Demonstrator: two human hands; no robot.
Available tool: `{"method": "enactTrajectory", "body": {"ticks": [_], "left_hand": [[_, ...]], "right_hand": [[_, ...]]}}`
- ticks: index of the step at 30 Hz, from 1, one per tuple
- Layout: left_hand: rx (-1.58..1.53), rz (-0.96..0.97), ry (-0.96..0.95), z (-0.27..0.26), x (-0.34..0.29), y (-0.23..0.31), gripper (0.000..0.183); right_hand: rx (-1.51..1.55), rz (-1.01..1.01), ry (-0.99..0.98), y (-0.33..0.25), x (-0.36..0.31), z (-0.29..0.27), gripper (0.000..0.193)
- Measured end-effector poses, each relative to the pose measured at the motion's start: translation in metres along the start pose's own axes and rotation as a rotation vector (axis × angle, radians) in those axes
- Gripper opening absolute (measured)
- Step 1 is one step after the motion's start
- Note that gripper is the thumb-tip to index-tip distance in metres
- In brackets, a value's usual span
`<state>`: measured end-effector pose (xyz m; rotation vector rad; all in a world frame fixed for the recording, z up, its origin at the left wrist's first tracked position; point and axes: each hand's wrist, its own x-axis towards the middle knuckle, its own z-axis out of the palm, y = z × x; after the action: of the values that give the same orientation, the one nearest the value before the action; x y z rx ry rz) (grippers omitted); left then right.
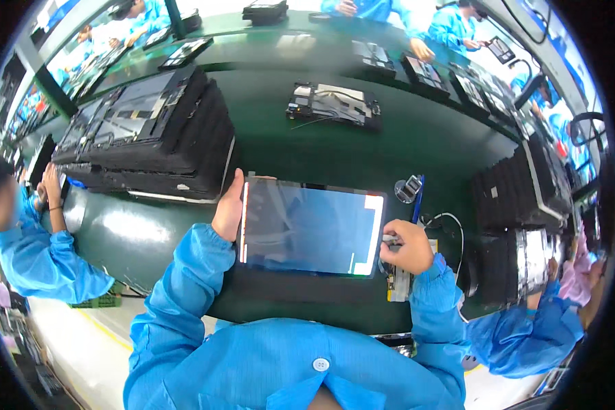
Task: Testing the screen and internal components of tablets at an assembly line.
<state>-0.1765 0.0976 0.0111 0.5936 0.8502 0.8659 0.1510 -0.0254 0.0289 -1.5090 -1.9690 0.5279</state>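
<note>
A tablet [307,229] with a lit screen is held up in front of me above the green table; white patches show along its right side. My left hand [229,210] grips its left edge, the thumb lying along the frame. At the opposite edge, my right hand [410,247] pinches a small pale cable plug [390,239] against the tablet's side. Whether the plug sits in a port is hidden by the fingers. A white cable [460,236] loops on the table beside my right wrist. Below that hand lies a partly covered circuit part with yellow edging [398,285].
Tall stacks of black device trays stand at left [150,137] and right [512,184]. An opened device with exposed wiring [335,104] lies ahead. A small metal part [408,189] and a blue pen-like tool [419,198] sit right of the tablet. Co-workers in blue sit around.
</note>
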Motion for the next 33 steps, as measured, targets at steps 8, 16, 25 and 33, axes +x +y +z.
{"method": "enactTrajectory", "body": {"ticks": [8, 16, 25, 33], "left_hand": [[-0.008, -0.036, -0.055, 0.000, 0.000, 0.003, 0.058], [0.008, 0.001, -0.199, -0.013, 0.006, 0.001, 0.060], [0.013, -0.008, -0.167, 0.003, -0.005, 0.001, 0.061], [-0.046, -0.007, -0.129, 0.003, -0.001, 0.002, 0.059]], "right_hand": [[0.149, 0.184, -0.023, 0.009, -0.002, 0.011, 0.021], [0.112, 0.153, -0.050, 0.008, -0.003, 0.009, 0.020], [-0.013, 0.117, 0.237, 0.028, -0.013, 0.004, 0.020], [-0.297, 0.089, 0.348, -0.004, -0.005, -0.008, 0.069]]}}
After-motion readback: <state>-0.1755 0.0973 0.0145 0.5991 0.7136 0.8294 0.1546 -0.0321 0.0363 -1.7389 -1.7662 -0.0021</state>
